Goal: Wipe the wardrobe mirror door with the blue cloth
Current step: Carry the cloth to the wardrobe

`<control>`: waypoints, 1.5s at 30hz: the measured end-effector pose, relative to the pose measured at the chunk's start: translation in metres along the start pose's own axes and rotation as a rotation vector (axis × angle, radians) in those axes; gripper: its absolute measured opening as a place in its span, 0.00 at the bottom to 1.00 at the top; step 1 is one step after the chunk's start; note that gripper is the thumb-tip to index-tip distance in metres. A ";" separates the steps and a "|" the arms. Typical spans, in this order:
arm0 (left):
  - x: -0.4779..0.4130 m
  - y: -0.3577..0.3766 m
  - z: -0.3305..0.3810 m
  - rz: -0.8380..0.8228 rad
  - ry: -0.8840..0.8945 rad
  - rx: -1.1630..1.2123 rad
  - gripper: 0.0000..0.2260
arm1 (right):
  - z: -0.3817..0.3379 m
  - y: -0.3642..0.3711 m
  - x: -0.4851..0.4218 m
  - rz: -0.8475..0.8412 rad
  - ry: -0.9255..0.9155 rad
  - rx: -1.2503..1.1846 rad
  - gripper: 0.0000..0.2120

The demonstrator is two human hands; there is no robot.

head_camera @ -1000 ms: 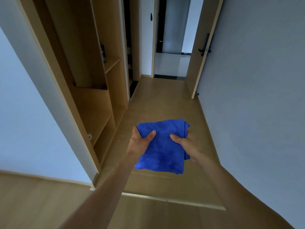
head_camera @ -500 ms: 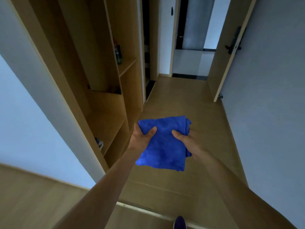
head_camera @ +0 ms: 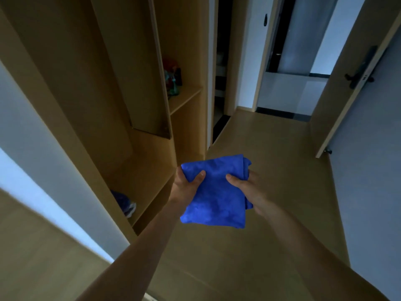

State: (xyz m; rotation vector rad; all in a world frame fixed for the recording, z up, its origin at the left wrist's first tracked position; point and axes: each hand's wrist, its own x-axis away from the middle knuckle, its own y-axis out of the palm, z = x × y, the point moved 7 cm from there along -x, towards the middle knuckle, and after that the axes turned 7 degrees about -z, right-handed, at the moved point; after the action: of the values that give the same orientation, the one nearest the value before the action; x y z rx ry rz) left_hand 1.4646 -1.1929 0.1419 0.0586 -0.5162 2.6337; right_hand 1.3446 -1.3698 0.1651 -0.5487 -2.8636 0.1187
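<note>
Folded blue cloth [head_camera: 217,192] of soft, plush fabric is held in the air above the light wooden floor [head_camera: 271,148], in front of the person, by both hands. In the head view, its left edge is pinched by the left hand [head_camera: 186,185], with the thumb laid on top and the fingers hidden beneath. Its right edge is taken in the same way by the right hand [head_camera: 247,187]. Each grip is thus closed on the cloth.

Just left of the cloth an open light-wood wardrobe [head_camera: 134,72] is seen, touched by neither cloth nor hands. A colourful bundle [head_camera: 172,83] is set on its upper shelf, and a blue-and-white item [head_camera: 127,204] lies on its lower shelf. Which surface is the mirror door cannot be told. A wooden door with a black handle [head_camera: 334,88] stands open at the right, beside a grey wall [head_camera: 373,192].
</note>
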 end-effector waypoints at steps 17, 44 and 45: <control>-0.202 0.044 0.011 -0.047 0.030 0.050 0.17 | -0.017 -0.052 -0.178 0.027 0.005 0.003 0.09; -0.372 -0.027 0.039 0.336 -0.013 0.205 0.14 | -0.084 -0.026 -0.437 -0.286 -0.128 -0.002 0.03; -0.378 -0.020 0.044 0.348 -0.015 0.222 0.14 | -0.086 -0.034 -0.447 -0.294 -0.125 -0.001 0.03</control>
State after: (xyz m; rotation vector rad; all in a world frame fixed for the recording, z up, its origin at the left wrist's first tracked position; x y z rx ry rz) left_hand 1.8105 -1.3528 0.1420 0.0625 -0.2528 3.0241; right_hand 1.7570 -1.5650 0.1624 -0.1198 -3.0273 0.1057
